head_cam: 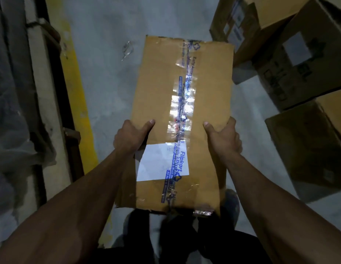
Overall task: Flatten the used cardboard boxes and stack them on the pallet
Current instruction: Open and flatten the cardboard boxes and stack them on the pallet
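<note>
A brown cardboard box (209, 88) is held out in front of me above the grey floor. Clear tape with blue print runs down its middle, and a white label sits near its close end. My left hand (128, 135) grips its left edge, thumb on top. My right hand (224, 137) grips its right edge the same way. The fingers of both hands are hidden under the cardboard. Whether the box is flattened I cannot tell from above.
Several cardboard boxes (303, 67) stand stacked at the right. A yellow floor line (76, 88) runs along the left, beside a dark rack or pallet frame (49, 103) with wrapped goods. A scrap of clear plastic (127, 49) lies on the floor ahead. My feet show below.
</note>
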`<state>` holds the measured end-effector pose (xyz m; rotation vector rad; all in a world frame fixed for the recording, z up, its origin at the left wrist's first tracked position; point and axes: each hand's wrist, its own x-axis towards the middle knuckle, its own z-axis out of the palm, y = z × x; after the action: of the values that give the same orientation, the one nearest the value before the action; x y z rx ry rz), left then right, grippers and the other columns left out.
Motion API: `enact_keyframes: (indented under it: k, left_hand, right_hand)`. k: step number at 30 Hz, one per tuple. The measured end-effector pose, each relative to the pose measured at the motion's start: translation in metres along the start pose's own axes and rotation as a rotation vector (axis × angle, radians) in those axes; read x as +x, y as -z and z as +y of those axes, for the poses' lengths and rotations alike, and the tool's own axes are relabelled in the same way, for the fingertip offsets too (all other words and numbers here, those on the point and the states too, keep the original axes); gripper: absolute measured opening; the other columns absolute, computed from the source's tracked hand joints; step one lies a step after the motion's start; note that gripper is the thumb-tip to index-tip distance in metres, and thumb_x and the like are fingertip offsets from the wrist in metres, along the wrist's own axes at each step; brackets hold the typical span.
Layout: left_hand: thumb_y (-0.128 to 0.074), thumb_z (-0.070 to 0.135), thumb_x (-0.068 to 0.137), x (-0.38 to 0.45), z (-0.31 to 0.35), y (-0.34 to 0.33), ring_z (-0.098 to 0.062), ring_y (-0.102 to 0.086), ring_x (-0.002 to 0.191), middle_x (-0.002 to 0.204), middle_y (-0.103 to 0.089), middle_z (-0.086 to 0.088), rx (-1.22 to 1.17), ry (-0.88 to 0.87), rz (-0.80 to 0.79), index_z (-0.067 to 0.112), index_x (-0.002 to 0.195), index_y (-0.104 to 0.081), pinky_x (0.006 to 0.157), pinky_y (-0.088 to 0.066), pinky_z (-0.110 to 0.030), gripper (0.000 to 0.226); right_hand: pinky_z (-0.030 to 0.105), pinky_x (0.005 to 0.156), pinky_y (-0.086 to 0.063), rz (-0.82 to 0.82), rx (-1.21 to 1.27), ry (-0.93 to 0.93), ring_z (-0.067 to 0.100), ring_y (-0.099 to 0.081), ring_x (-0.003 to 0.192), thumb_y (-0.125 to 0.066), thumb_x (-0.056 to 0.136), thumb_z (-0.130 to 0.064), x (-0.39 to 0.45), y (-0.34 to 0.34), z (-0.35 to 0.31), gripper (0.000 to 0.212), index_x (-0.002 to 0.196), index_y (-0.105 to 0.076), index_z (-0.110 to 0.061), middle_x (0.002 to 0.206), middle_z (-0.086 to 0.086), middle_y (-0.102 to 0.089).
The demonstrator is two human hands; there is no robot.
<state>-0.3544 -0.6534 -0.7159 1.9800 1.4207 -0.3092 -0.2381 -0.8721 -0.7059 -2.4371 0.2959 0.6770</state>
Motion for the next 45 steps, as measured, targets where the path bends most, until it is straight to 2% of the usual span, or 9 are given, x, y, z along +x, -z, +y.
enact_keyframes:
  k: [8, 13, 17, 21, 25, 27, 32, 41, 45]
  left_hand:
    - [-0.067, 0.068, 0.08, -0.011, -0.027, 0.002, -0.032, -0.061, 0.107, 0.124, -0.063, -0.011, -0.209, -0.082, -0.091, 0.011, 0.124, -0.053, 0.086, -0.049, -0.039, 0.074]
    - [-0.07, 0.061, 0.083, -0.054, -0.074, 0.002, -0.032, -0.056, 0.114, 0.134, -0.056, -0.015, -0.211, -0.086, -0.143, 0.005, 0.134, -0.048, 0.085, -0.04, -0.032, 0.079]
    - [-0.079, 0.066, 0.07, -0.091, -0.116, -0.001, -0.028, -0.062, 0.097, 0.109, -0.064, -0.006, -0.323, 0.015, -0.181, 0.011, 0.11, -0.056, 0.087, -0.054, -0.042, 0.072]
    - [-0.086, 0.073, 0.047, -0.106, -0.144, -0.009, -0.027, -0.07, 0.093, 0.105, -0.071, -0.005, -0.517, 0.108, -0.242, 0.012, 0.111, -0.065, 0.086, -0.059, -0.046, 0.09]
    - [-0.087, 0.042, 0.072, -0.105, -0.148, -0.014, -0.022, -0.07, 0.086, 0.092, -0.072, -0.002, -0.614, 0.096, -0.277, 0.015, 0.099, -0.066, 0.085, -0.058, -0.037, 0.044]
    - [-0.086, 0.044, 0.073, -0.1, -0.148, -0.018, -0.021, -0.071, 0.086, 0.089, -0.072, 0.0, -0.617, 0.087, -0.273, 0.018, 0.093, -0.067, 0.084, -0.058, -0.035, 0.037]
    - [-0.088, 0.052, 0.067, -0.094, -0.149, -0.019, -0.024, -0.073, 0.088, 0.095, -0.075, -0.004, -0.611, 0.094, -0.29, 0.016, 0.1, -0.07, 0.086, -0.06, -0.041, 0.052]
    - [-0.079, 0.054, 0.076, -0.106, -0.112, 0.036, -0.028, -0.061, 0.096, 0.11, -0.066, -0.012, -0.6, 0.028, -0.257, 0.002, 0.116, -0.064, 0.078, -0.049, -0.035, 0.067]
    - [-0.078, 0.062, 0.073, -0.12, -0.096, 0.08, -0.031, -0.062, 0.103, 0.117, -0.065, -0.014, -0.576, -0.063, -0.213, 0.0, 0.122, -0.063, 0.091, -0.054, -0.042, 0.08]
  right_hand:
    - [0.048, 0.105, -0.039, -0.003, 0.035, -0.017, 0.04, -0.046, 0.132, -0.057, 0.092, -0.063, -0.028, -0.004, 0.015, 0.083, 0.154, -0.021, -0.023, 0.148, 0.014, -0.046]
    - [0.046, 0.101, -0.044, -0.043, 0.039, -0.054, 0.038, -0.051, 0.126, -0.062, 0.088, -0.064, -0.08, -0.009, 0.056, 0.083, 0.149, -0.027, -0.021, 0.142, 0.013, -0.051]
    - [0.043, 0.101, -0.042, -0.067, 0.056, -0.117, 0.037, -0.052, 0.125, -0.067, 0.085, -0.062, -0.116, -0.009, 0.084, 0.081, 0.143, -0.038, -0.015, 0.139, 0.015, -0.054]
    - [0.04, 0.1, -0.042, -0.083, 0.111, -0.178, 0.036, -0.053, 0.125, -0.069, 0.084, -0.061, -0.14, -0.012, 0.107, 0.079, 0.139, -0.046, -0.01, 0.137, 0.015, -0.056]
    - [0.036, 0.095, -0.043, -0.087, 0.186, -0.212, 0.037, -0.055, 0.121, -0.069, 0.085, -0.06, -0.142, -0.019, 0.117, 0.076, 0.137, -0.047, -0.009, 0.134, 0.015, -0.058]
    - [0.043, 0.099, -0.048, -0.079, 0.212, -0.218, 0.036, -0.056, 0.118, -0.07, 0.084, -0.061, -0.137, -0.022, 0.119, 0.075, 0.135, -0.047, -0.011, 0.131, 0.014, -0.059]
    - [0.048, 0.098, -0.05, -0.066, 0.238, -0.217, 0.037, -0.059, 0.114, -0.073, 0.082, -0.06, -0.133, -0.024, 0.118, 0.073, 0.131, -0.051, -0.011, 0.126, 0.014, -0.062]
    - [0.035, 0.084, -0.048, -0.058, 0.449, -0.108, 0.028, -0.059, 0.099, -0.075, 0.085, -0.046, -0.152, 0.017, 0.082, 0.055, 0.124, -0.058, -0.011, 0.109, 0.007, -0.062]
    - [0.036, 0.082, -0.049, -0.078, 0.559, -0.055, 0.027, -0.062, 0.099, -0.066, 0.091, -0.05, -0.175, 0.046, 0.059, 0.051, 0.126, -0.06, -0.014, 0.112, 0.007, -0.066]
